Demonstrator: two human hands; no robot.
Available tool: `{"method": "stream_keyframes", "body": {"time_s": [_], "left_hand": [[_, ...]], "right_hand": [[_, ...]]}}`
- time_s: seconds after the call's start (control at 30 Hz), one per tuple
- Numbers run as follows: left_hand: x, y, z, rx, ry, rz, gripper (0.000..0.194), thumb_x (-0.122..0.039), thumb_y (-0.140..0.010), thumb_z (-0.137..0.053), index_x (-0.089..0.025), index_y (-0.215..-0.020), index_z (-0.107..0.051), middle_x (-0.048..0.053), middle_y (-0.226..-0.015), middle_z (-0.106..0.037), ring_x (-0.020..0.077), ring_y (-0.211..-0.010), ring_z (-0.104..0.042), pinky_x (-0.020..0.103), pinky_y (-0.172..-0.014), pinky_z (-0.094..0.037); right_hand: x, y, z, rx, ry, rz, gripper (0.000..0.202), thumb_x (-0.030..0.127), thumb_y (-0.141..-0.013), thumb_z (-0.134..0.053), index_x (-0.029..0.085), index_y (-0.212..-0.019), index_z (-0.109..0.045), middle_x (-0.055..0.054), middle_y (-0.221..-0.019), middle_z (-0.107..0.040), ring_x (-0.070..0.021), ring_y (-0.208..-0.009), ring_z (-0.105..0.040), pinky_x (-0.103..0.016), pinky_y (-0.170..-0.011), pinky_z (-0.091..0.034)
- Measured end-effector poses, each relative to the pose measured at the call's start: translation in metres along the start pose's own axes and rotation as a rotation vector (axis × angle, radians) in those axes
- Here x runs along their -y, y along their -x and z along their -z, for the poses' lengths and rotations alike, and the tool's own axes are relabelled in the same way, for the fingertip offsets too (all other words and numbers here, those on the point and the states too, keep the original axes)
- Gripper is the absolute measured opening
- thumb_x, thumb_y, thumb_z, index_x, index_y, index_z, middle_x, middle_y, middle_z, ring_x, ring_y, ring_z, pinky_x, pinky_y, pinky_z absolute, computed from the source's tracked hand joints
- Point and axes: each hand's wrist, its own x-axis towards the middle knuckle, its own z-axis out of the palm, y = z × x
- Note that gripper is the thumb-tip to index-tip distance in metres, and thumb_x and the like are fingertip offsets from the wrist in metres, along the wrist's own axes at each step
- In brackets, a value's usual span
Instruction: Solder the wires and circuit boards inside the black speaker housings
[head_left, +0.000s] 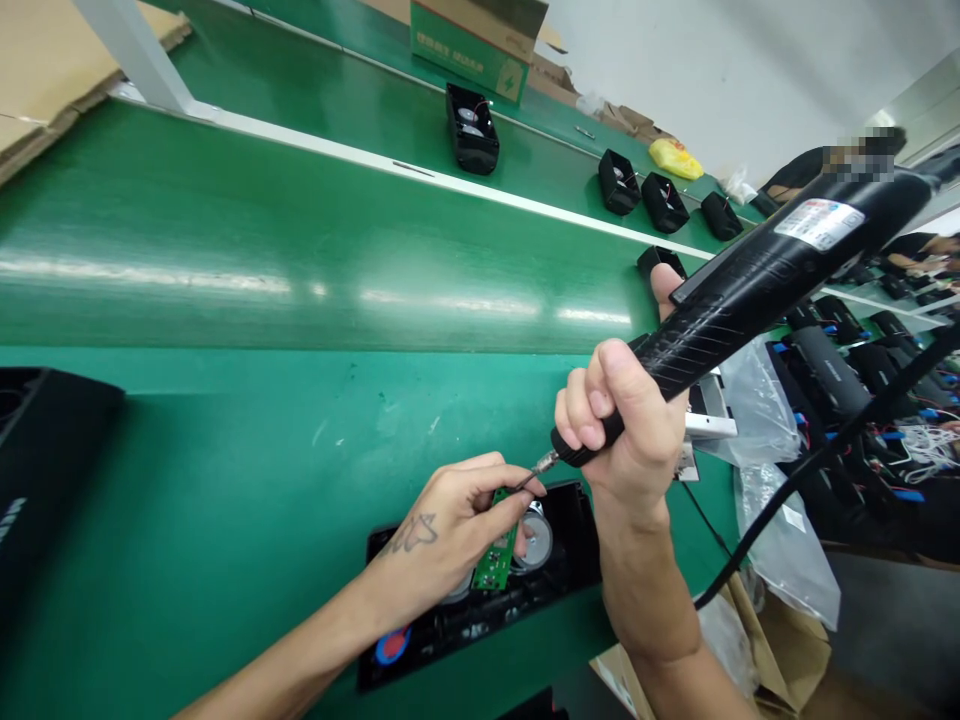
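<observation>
1. Six o'clock: my circuit board [491, 572] is green, dotted with black and pale specks; the housing [576, 545] is black.
2. Two o'clock: my power screwdriver [720, 325] is black (scuffed with paler scratches), its label [820, 224] silvery.
3. Seven o'clock: a disc [392, 647], red and blue.
4. My left hand [450, 520] bears a grey line drawing.
5. Twelve o'clock: a green-and-brown carton [476, 45], lettered pale.

Black electric screwdriver [750, 295] slanted, bit [529, 477] down at far end of narrow green circuit board [491, 568]; contact likely, partly hidden. Board over long black housing [568, 570], open side up, toward desk's [225, 450] right edge.
</observation>
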Motion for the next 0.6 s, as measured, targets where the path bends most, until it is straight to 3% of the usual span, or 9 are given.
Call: {"method": "stream_keyframes", "body": {"time_s": [0.27, 0.6], "left_hand": [[0.0031, 0.0006, -0.0006, 0.010, 0.031, 0.002, 0.021, -0.040, -0.099, -0.070, -0.023, -0.100, -0.082, -0.002, -0.087, -0.058, 0.0120, -0.064, -0.072, 0.022, -0.059, -0.054], [-0.0004, 0.0005, -0.0027, 0.015, 0.139, 0.064, 0.020, -0.041, -0.095, -0.075, -0.022, -0.096, -0.081, -0.003, -0.085, -0.060, 0.0107, -0.060, -0.070, 0.020, -0.055, -0.054]], "right_hand": [[0.0026, -0.0010, -0.0004, 0.009, 0.047, -0.033, 0.036, 0.038, -0.094, -0.078, 0.034, -0.127, -0.064, 0.014, -0.059, -0.041, -0.0056, -0.035, -0.038, -0.021, -0.034, -0.030], [0.0066, -0.0002, -0.0006, -0.012, -0.007, -0.005, 0.044, 0.029, -0.095, -0.078, 0.035, -0.136, -0.061, 0.013, -0.060, -0.044, -0.0057, -0.036, -0.040, -0.020, -0.035, -0.033]]}}
